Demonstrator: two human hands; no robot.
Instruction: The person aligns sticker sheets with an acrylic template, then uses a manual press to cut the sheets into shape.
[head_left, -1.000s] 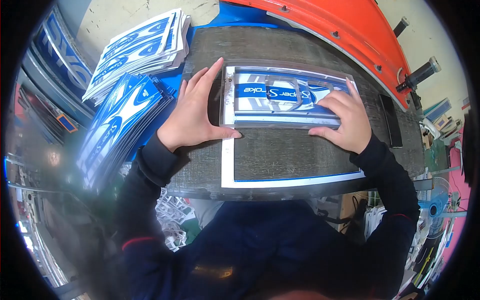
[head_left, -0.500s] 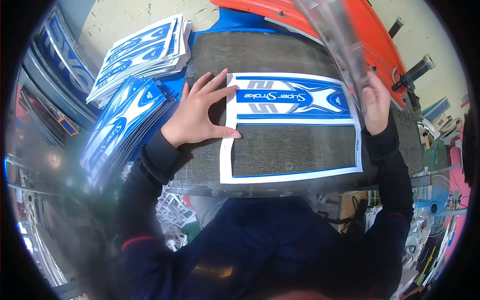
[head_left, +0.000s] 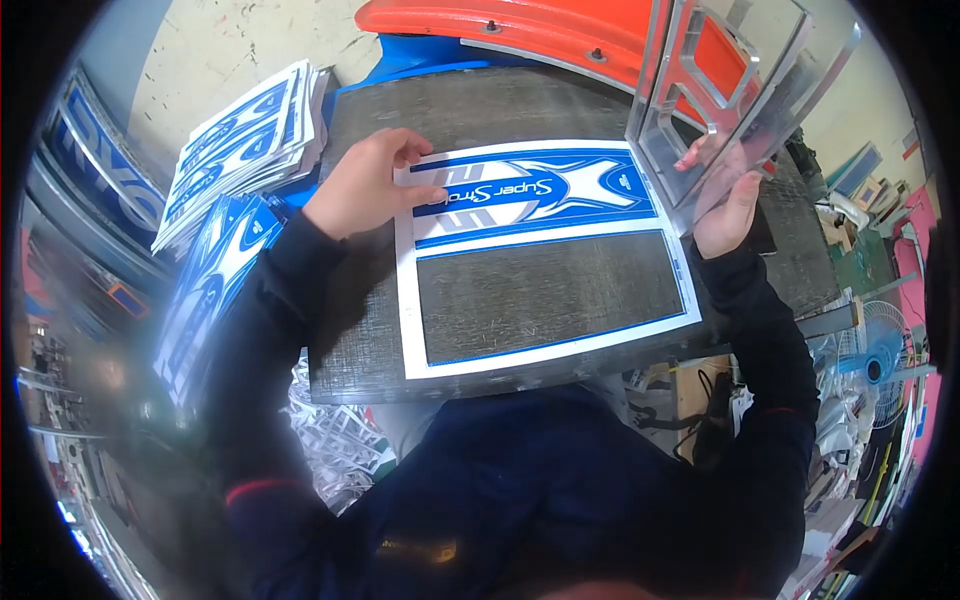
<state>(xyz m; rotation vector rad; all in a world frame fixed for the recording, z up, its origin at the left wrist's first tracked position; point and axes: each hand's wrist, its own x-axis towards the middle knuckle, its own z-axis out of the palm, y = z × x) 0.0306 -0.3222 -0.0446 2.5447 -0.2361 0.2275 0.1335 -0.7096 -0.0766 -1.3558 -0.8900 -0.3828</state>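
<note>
A white printed sheet [head_left: 405, 300] lies on a dark worn board [head_left: 500, 105]. Its upper half carries a blue and white "Super Stroke" label [head_left: 590, 190], and the lower half is a rectangular cut-out showing the board. Over the sheet's left edge is my left hand [head_left: 365, 180], fingers curled and thumb apart from them, with nothing held. My right hand [head_left: 728, 205] grips a clear acrylic template [head_left: 690, 110] with thick edges and cut-out shapes. The template is tilted up on edge at the right end of the sheet, fingers showing through it.
Left of the board are a stack of uncut printed sheets [head_left: 240, 135] and a pile of cut labels [head_left: 215, 280]. An orange-red curved piece [head_left: 440, 15] runs along the far side. A blue fan [head_left: 880, 365] stands low right; paper scraps [head_left: 335, 440] lie below the board.
My right hand has turned the acrylic template so its broad face shows. My left hand, spread flat before, has lifted and curled its fingers. The sheet sits further left and slightly tilted in view.
</note>
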